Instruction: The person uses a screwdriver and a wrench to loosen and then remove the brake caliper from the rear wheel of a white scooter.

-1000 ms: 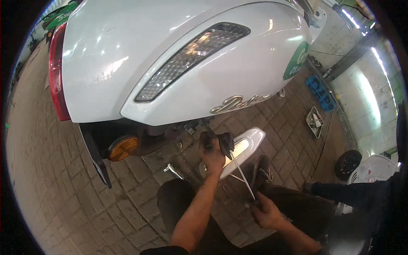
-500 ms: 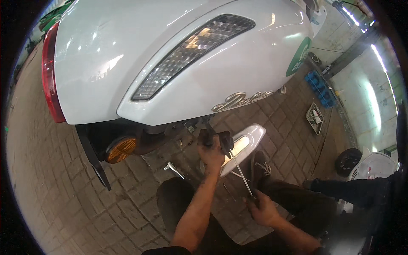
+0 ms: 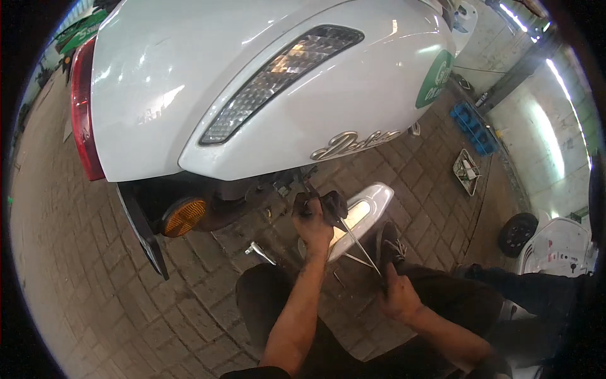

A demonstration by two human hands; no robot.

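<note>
A worker wears plain black sleeves (image 3: 255, 373) that stop well short of the wrists, leaving both forearms (image 3: 293, 322), the left hand (image 3: 312, 228) and the right hand (image 3: 401, 297) bare. Long, dark trousers (image 3: 451, 292) appear brownish black, though shadow obscures their true shade, above a dark shoe (image 3: 386, 239) threaded with paler laces (image 3: 399, 249).

The scooter panel (image 3: 328, 104) is smooth and glossy; the rod (image 3: 360, 245) is shiny metal, the dark block (image 3: 336, 204) matt. The reflector (image 3: 184, 216) is textured plastic, the paving (image 3: 158, 309) rough and matt.
</note>
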